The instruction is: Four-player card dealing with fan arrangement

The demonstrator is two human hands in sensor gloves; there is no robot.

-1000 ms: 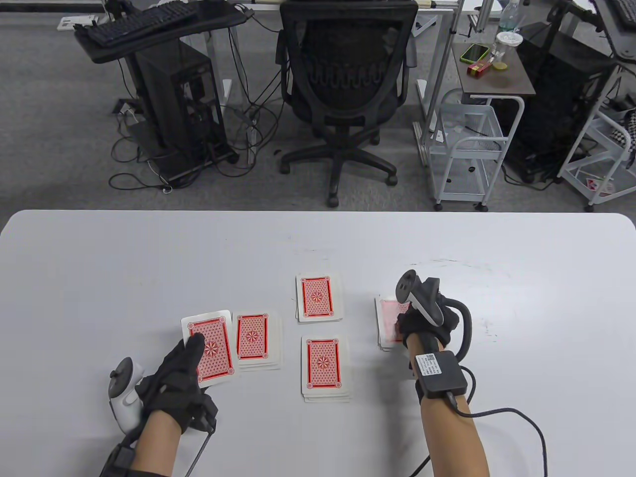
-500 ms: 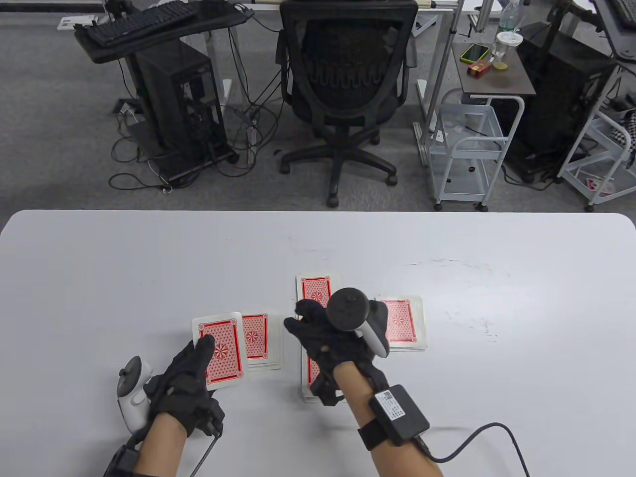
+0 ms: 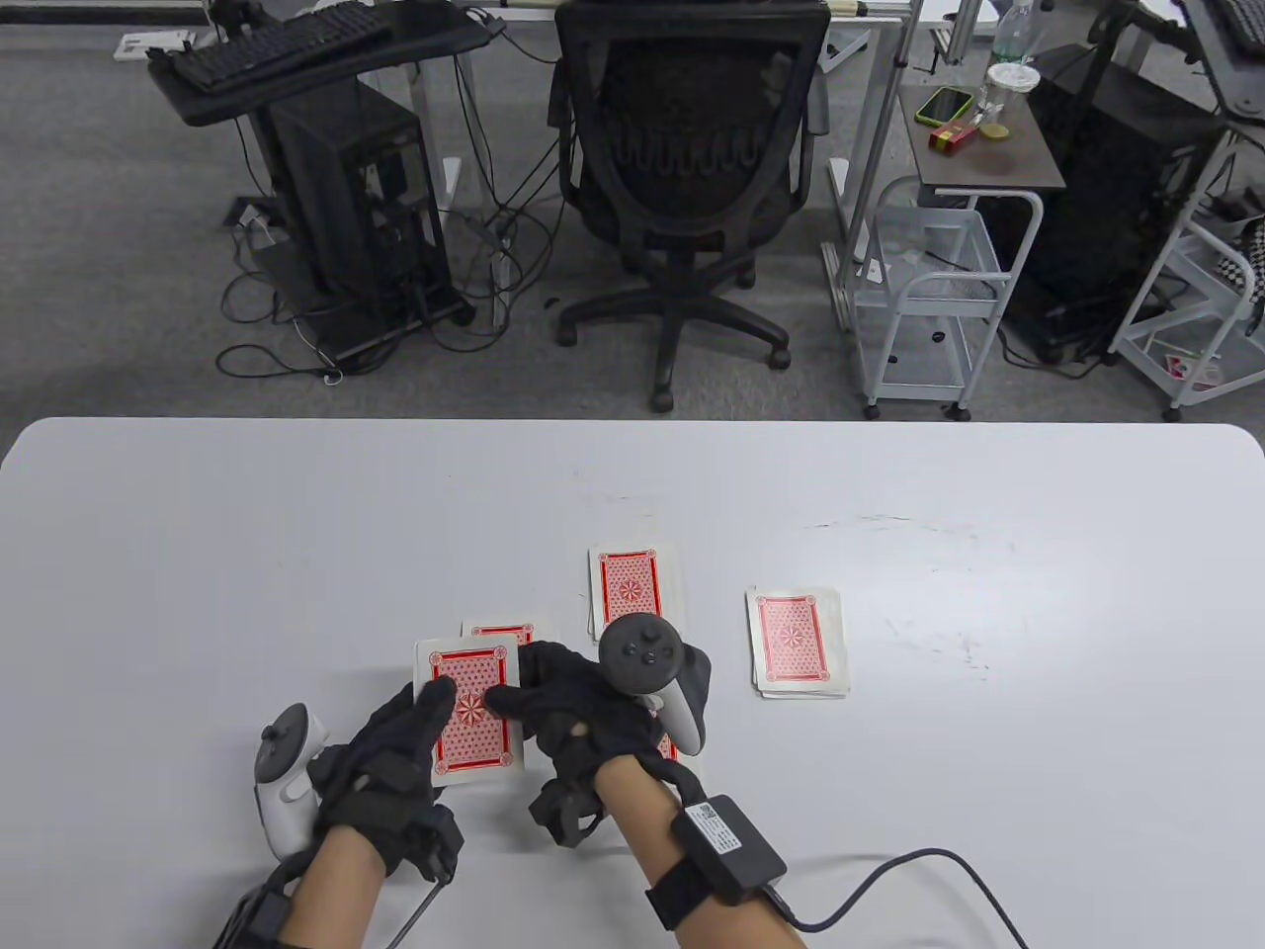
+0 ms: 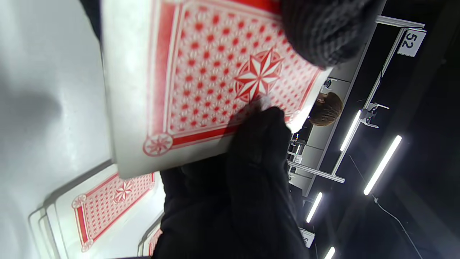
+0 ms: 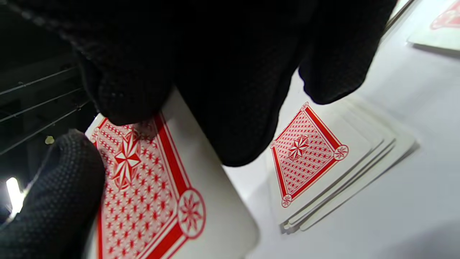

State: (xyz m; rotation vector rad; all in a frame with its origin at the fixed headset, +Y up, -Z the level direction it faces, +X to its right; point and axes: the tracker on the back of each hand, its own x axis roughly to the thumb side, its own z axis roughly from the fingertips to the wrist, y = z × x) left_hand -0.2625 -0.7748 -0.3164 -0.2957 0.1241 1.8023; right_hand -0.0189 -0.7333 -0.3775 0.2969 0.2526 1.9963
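Held deck (image 3: 472, 714), red backs up, gripped in the left hand (image 3: 390, 766) with its thumb on top, above the near-left part of the white table (image 3: 198, 554); right hand (image 3: 583, 707) reaches over, fingertip on the top card beside that thumb, whether it pinches cannot be told. Dealt piles: left pile (image 3: 504, 630) mostly hidden behind the deck, near pile almost wholly covered by the right hand and tracker (image 3: 647, 662), far pile (image 3: 632, 588) partly covered, right pile (image 3: 799, 643) fully visible. Bare tabletop lies wide to the left, right and far edge.
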